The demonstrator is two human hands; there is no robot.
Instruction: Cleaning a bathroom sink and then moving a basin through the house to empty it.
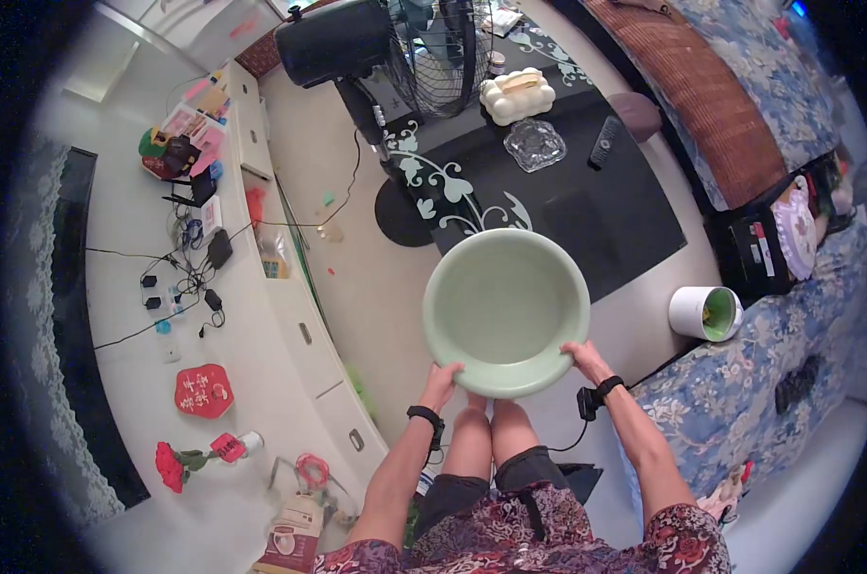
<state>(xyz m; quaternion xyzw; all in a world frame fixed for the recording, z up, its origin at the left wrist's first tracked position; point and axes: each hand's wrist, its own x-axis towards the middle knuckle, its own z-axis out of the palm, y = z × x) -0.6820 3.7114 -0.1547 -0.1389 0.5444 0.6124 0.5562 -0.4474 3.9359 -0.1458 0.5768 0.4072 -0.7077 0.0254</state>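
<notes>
I hold a pale green plastic basin [507, 298] out in front of my knees, its open top facing me. Nothing shows inside it. My left hand [441, 384] grips the near rim on the left, thumb over the edge. On the near right of the rim, my right hand [586, 359] has the same kind of grip. The fingers under the rim are hidden by the basin. Both wrists wear black bands, and a small black device with a cable [588, 404] sits at the right one.
Beyond the basin stands a black glass coffee table [584, 215] with a glass ashtray [535, 145], a remote control [603, 143] and a white tissue box [517, 97]. A black electric fan [340, 46] is beside it. A white cabinet [283, 337] runs along the left; a white bin [692, 312] lies right.
</notes>
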